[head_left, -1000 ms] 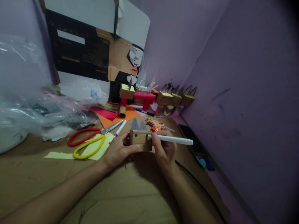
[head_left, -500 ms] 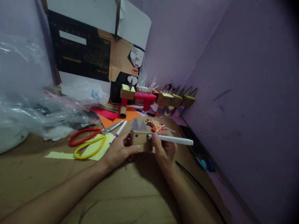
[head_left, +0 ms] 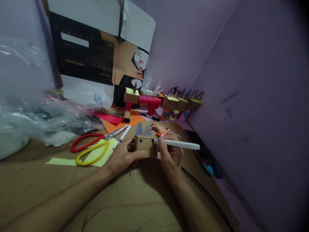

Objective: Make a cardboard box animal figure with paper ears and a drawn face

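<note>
Small cardboard box, right of the scissors, is gripped along its side and lower edge by the left hand; right hand has its grip closed around a smooth, slim white marker, tip at a dark dot. Box looks light, matte, fairly stiff but crushable, so best held by side edges, clear of the thin, pointed, blue-edged ears, which probably bend easily.

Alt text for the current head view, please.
A person's left hand holds a small cardboard box with pointed ears and two dark dots, while the right hand holds a white marker, tip at one dot. Scissors with one red and one yellow handle lie left; similar eared boxes stand behind.
</note>
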